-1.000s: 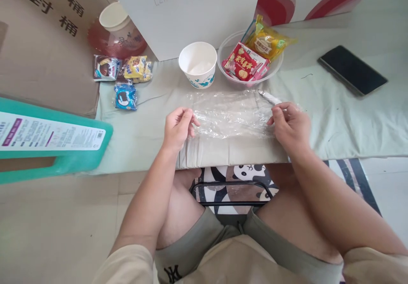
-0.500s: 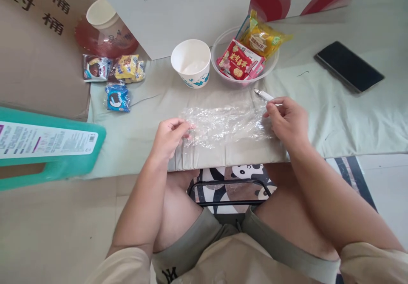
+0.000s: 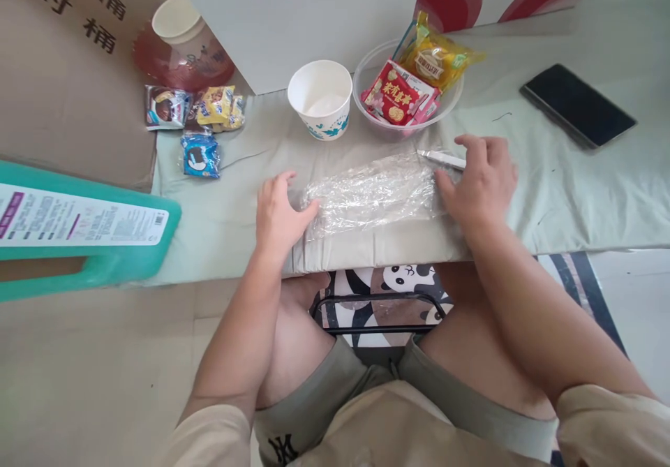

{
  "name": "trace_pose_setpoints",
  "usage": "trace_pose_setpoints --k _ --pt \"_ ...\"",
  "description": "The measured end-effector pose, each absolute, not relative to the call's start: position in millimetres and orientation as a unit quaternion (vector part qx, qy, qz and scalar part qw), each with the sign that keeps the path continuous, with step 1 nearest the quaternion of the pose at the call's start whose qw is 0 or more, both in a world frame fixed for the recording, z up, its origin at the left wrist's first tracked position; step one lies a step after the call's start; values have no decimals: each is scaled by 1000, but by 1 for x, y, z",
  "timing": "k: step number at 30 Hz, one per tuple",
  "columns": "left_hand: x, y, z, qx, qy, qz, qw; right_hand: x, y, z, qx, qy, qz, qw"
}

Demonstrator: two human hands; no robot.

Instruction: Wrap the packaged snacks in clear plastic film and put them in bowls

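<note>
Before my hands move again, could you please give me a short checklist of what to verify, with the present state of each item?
1. Clear plastic lies between the hands: ok.
2. Clear plastic smooth: not ok, it is crinkled all over.
3. Left hand open: ok, at the plastic's left end.
4. Right hand open: ok, at the plastic's right end.
5. Slim white tool free of the plastic: cannot tell, its tip appears right by the upper edge.
6. Paper cup upright: ok, beyond the plastic.

Left hand [image 3: 283,213] and right hand [image 3: 484,179] (well apart) both gape loosely.
</note>
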State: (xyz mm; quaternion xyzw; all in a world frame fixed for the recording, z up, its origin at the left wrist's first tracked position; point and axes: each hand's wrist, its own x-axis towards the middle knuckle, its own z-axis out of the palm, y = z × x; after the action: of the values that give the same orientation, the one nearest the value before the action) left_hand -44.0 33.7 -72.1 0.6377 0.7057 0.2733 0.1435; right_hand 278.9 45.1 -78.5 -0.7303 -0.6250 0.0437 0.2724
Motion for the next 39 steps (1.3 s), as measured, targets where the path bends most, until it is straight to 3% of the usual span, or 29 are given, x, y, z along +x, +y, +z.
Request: trace_pose_setpoints --k 3,8,12,15,22,26,29,31,34,39 --pt "-40 41 -76 661 677 279 165 273 36 -72 -695 -657 -7 292" --pt "-32 44 -67 636 612 334 331 267 22 -63 -627 -714 -23 310" --pt "-30 37 -51 582 510 362 519 257 29 -52 -538 -793 66 280" --pt "-31 32 -39 555 465 331 605 243 46 -49 -447 -856 124 227" --pt "-49 24 -25 568 327 241 716 200 63 -41 -330 -892 289 108" --pt "-60 27 -30 503 282 359 734 187 59 -30 -299 -860 411 45" --pt "-60 34 -37 350 345 539 684 191 57 -30 -343 -792 491 116" --pt "-54 39 -41 277 388 567 671 196 56 -35 -398 -724 530 192" --pt "-35 41 -46 274 410 485 722 200 51 -45 -477 -628 550 276" --pt "0 38 -54 315 404 363 778 205 42 -62 -564 -553 504 349"
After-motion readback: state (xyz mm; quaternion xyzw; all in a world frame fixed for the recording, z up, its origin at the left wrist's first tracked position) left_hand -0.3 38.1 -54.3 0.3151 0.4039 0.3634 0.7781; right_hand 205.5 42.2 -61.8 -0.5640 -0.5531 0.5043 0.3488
